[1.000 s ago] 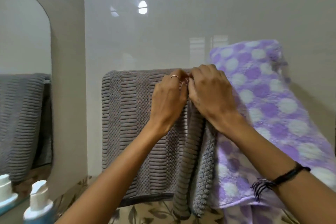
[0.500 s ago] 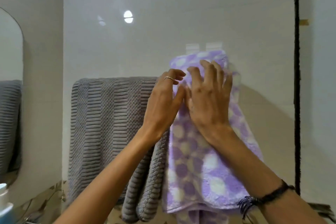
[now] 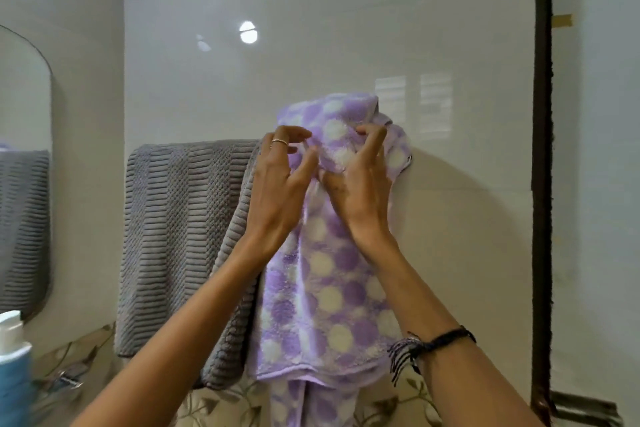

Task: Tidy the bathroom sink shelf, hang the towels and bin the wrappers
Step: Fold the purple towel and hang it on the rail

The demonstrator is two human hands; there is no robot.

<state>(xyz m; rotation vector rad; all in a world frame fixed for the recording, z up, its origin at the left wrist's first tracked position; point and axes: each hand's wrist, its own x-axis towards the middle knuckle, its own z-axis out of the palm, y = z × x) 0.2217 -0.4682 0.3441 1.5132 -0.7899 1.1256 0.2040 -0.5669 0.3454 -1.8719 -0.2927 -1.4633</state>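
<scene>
In the head view, the purple spotted towel (image 3: 325, 288) hangs against the wall, just right of the grey ribbed towel (image 3: 180, 239) and overlapping its edge. The left hand (image 3: 280, 191) and right hand (image 3: 360, 187) both curl their fingers into its bunched top, pinching the fabric. Whatever carries it is hidden; bunched so narrowly, it may well slip off once released.

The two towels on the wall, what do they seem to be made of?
The purple towel looks like soft fleece or microfibre: its pile is fuzzy and matte, with pale dots blurring at the edges. The grey towel looks like thicker woven terry, probably cotton: it shows raised ribs and waffle bands. Neither fibre can be confirmed by sight.
</scene>
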